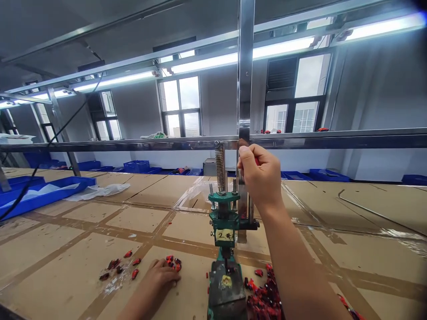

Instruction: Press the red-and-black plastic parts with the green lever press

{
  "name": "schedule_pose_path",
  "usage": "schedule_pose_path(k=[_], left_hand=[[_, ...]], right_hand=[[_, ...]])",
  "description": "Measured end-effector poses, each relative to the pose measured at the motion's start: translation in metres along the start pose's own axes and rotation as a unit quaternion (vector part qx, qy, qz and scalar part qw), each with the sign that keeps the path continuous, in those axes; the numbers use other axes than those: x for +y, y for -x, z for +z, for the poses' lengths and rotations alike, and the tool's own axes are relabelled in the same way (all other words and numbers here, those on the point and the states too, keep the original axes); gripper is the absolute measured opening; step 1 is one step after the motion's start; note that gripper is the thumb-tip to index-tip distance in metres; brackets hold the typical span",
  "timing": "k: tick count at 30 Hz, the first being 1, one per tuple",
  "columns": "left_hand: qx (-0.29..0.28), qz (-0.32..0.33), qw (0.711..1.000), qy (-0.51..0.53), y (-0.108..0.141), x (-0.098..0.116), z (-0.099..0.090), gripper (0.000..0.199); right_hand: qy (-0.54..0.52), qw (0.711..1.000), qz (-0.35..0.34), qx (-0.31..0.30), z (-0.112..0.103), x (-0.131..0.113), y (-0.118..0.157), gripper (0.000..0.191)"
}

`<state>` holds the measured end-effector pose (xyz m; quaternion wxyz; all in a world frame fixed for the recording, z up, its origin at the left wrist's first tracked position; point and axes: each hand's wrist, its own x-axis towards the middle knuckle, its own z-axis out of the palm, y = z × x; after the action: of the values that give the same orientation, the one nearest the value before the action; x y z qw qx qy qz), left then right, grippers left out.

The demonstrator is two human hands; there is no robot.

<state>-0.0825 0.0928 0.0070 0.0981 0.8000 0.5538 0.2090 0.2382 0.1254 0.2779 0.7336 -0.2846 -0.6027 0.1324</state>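
Note:
My right hand is raised and wrapped around the lever handle of a green hand press; a bit of the red grip shows between the fingers. The hand press stands upright in front of me, with a coil spring on top and a label reading "2#". On its dark base plate sits a small yellowish piece. My left hand rests low on the table, left of the press, fingers stretched beside a few small red-and-black parts. The undersides of its fingers are hidden.
A heap of red-and-black parts lies right of the press, partly behind my right forearm. More loose parts are scattered at left on the cardboard-covered table. A blue tray, a bent metal rod and a steel post stand around.

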Motion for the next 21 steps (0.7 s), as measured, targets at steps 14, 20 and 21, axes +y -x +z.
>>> schedule_pose_path(k=[14, 20, 21], left_hand=[[0.1, -0.084, 0.96, 0.248, -0.039, 0.108, 0.112, 0.024], [0.105, -0.102, 0.937, 0.318, -0.033, 0.1, 0.118, 0.032], [0.108, -0.104, 0.935, 0.32, -0.032, 0.101, 0.119, 0.033]], right_hand=[[-0.014, 1.0, -0.023, 0.0, 0.002, 0.001, -0.001, 0.04], [-0.02, 0.999, -0.028, 0.007, 0.004, 0.005, -0.004, 0.041], [-0.025, 0.999, -0.024, 0.006, 0.004, 0.005, -0.006, 0.041]])
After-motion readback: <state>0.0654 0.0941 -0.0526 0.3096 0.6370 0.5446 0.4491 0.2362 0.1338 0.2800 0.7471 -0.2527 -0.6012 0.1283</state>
